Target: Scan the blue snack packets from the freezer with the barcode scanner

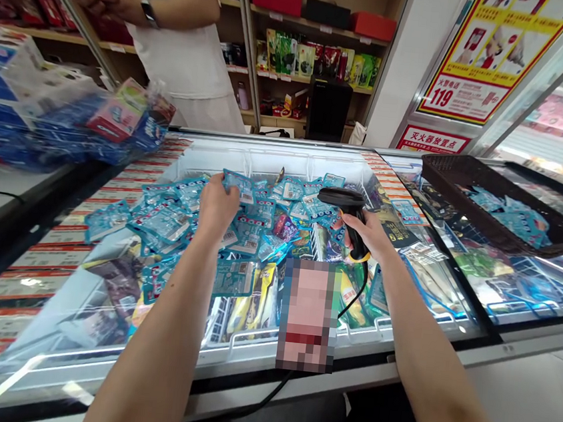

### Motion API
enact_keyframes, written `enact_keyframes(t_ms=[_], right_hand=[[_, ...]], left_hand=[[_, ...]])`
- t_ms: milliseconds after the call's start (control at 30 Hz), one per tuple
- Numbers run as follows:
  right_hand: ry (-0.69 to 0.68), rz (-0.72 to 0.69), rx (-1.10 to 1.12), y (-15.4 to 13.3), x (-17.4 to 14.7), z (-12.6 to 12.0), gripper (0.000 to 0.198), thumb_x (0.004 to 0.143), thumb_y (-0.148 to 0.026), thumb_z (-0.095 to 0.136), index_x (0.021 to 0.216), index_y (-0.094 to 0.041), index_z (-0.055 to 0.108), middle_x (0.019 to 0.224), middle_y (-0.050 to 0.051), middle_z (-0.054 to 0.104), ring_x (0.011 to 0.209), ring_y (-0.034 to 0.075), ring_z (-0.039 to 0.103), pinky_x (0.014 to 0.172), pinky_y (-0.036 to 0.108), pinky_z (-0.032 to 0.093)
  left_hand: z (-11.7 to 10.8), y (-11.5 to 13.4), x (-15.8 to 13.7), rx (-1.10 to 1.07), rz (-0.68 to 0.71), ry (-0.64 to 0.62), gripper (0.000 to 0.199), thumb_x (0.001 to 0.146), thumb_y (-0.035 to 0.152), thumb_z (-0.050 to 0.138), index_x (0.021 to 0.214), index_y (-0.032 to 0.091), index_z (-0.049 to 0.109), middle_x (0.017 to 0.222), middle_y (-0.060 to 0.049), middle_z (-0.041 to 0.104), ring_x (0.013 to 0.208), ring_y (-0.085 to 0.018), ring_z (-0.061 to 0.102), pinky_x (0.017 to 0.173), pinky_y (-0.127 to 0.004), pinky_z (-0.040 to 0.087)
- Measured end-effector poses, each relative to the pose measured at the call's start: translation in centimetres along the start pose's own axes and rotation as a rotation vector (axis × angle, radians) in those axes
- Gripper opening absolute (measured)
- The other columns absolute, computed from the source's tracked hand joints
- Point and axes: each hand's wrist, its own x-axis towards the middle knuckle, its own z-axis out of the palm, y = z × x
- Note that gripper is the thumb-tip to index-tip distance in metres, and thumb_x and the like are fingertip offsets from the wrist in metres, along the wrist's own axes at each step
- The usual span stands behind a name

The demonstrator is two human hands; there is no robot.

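My right hand (364, 232) is closed around the handle of a black barcode scanner (345, 201) with yellow trim, its head turned to the left. A dark cable hangs from the scanner down past the front edge. My left hand (218, 208) reaches over many blue snack packets (162, 219) heaped on the glass top of a chest freezer. Its fingers grip the left end of one blue packet (240, 186) at the back of the heap. The fingertips are partly hidden behind the hand.
The chest freezer (213, 386) holds several wrapped ice creams (252, 295). To the right stands a brown basket (491, 223) with blue packets. Boxes and bags (121, 110) pile up on the left. Across the freezer, a person (173, 38) holds a phone. A blurred patch covers something at the front.
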Motion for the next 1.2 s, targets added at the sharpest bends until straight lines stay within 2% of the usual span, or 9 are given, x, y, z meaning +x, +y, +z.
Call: enact_keyframes(t_ms=[67, 200, 333, 533, 667, 767, 967, 1133, 1200], right_hand=[[0.008, 0.008, 0.005, 0.1, 0.1, 0.0, 0.036, 0.078, -0.051, 0.067, 0.091, -0.018, 0.06, 0.087, 0.007, 0.071, 0.043, 0.012, 0.055, 0.037, 0.027, 0.043], [0.02, 0.012, 0.024, 0.5, 0.3, -0.2, 0.037, 0.078, -0.051, 0.068, 0.094, -0.019, 0.061, 0.086, 0.007, 0.072, 0.042, 0.013, 0.055, 0.036, 0.027, 0.042], [0.025, 0.018, 0.009, 0.6, 0.3, -0.3, 0.037, 0.077, -0.052, 0.068, 0.091, -0.017, 0.063, 0.084, 0.008, 0.072, 0.041, 0.013, 0.055, 0.036, 0.027, 0.042], [0.029, 0.004, 0.013, 0.4, 0.3, -0.3, 0.039, 0.076, -0.052, 0.068, 0.093, -0.018, 0.062, 0.087, 0.007, 0.072, 0.042, 0.012, 0.055, 0.036, 0.027, 0.043], [0.035, -0.009, 0.015, 0.3, 0.3, -0.5, 0.04, 0.077, -0.052, 0.067, 0.097, -0.018, 0.062, 0.087, 0.007, 0.072, 0.043, 0.012, 0.056, 0.038, 0.027, 0.044], [0.048, -0.007, 0.011, 0.2, 0.3, -0.8, 0.04, 0.078, -0.053, 0.066, 0.098, -0.018, 0.062, 0.086, 0.007, 0.072, 0.043, 0.012, 0.055, 0.038, 0.027, 0.044], [0.063, -0.004, -0.006, -0.1, 0.2, -0.9, 0.037, 0.078, -0.053, 0.065, 0.095, -0.02, 0.061, 0.088, 0.007, 0.072, 0.044, 0.013, 0.055, 0.039, 0.027, 0.044], [0.053, -0.003, -0.026, -0.1, 0.2, -0.8, 0.037, 0.078, -0.054, 0.064, 0.093, -0.02, 0.06, 0.088, 0.008, 0.072, 0.044, 0.012, 0.055, 0.039, 0.027, 0.044], [0.039, -0.009, -0.016, -0.1, 0.2, -0.8, 0.038, 0.078, -0.054, 0.065, 0.093, -0.02, 0.06, 0.088, 0.007, 0.071, 0.044, 0.012, 0.055, 0.039, 0.027, 0.044]], left_hand=[[-0.1, 0.0, -0.5, 0.066, -0.029, 0.018, 0.039, 0.081, 0.016, 0.049, 0.117, 0.003, 0.054, 0.104, -0.018, 0.063, 0.103, -0.03, 0.057, 0.096, -0.051, 0.043], [0.0, 0.6, -2.1, 0.273, -0.042, 0.039, 0.03, 0.083, 0.018, 0.05, 0.107, 0.002, 0.059, 0.117, -0.027, 0.055, 0.114, -0.041, 0.051, 0.095, -0.057, 0.04], [0.4, 1.3, -2.7, 0.258, 0.15, 0.121, 0.041, 0.084, 0.019, 0.052, 0.124, 0.008, 0.054, 0.14, -0.024, 0.043, 0.131, -0.044, 0.035, 0.103, -0.064, 0.03], [4.0, 4.2, -2.5, 0.098, 0.649, -0.223, 0.045, 0.094, 0.023, 0.037, 0.136, 0.016, 0.05, 0.146, -0.011, 0.047, 0.137, -0.024, 0.041, 0.111, -0.044, 0.035], [7.1, 6.4, -3.3, 0.161, 0.768, -0.406, 0.049, 0.095, 0.018, 0.031, 0.142, 0.017, 0.043, 0.151, -0.008, 0.043, 0.14, -0.021, 0.037, 0.111, -0.04, 0.036], [7.9, 7.4, -3.9, 0.249, 0.811, -0.481, 0.049, 0.094, 0.014, 0.03, 0.14, 0.019, 0.047, 0.146, -0.008, 0.049, 0.131, -0.023, 0.048, 0.104, -0.039, 0.041], [7.4, 7.7, -4.5, 0.358, 0.735, -0.383, 0.041, 0.095, 0.03, 0.043, 0.132, 0.02, 0.055, 0.116, -0.014, 0.064, 0.109, -0.029, 0.059, 0.092, -0.042, 0.044], [7.8, 7.0, -4.3, 0.301, 0.724, -0.411, 0.047, 0.095, 0.037, 0.045, 0.14, 0.024, 0.047, 0.138, -0.011, 0.053, 0.126, -0.029, 0.047, 0.1, -0.043, 0.039], [7.9, 6.9, -4.2, 0.304, 0.731, -0.436, 0.048, 0.094, 0.04, 0.047, 0.139, 0.023, 0.047, 0.136, -0.011, 0.055, 0.124, -0.03, 0.048, 0.1, -0.044, 0.038]])
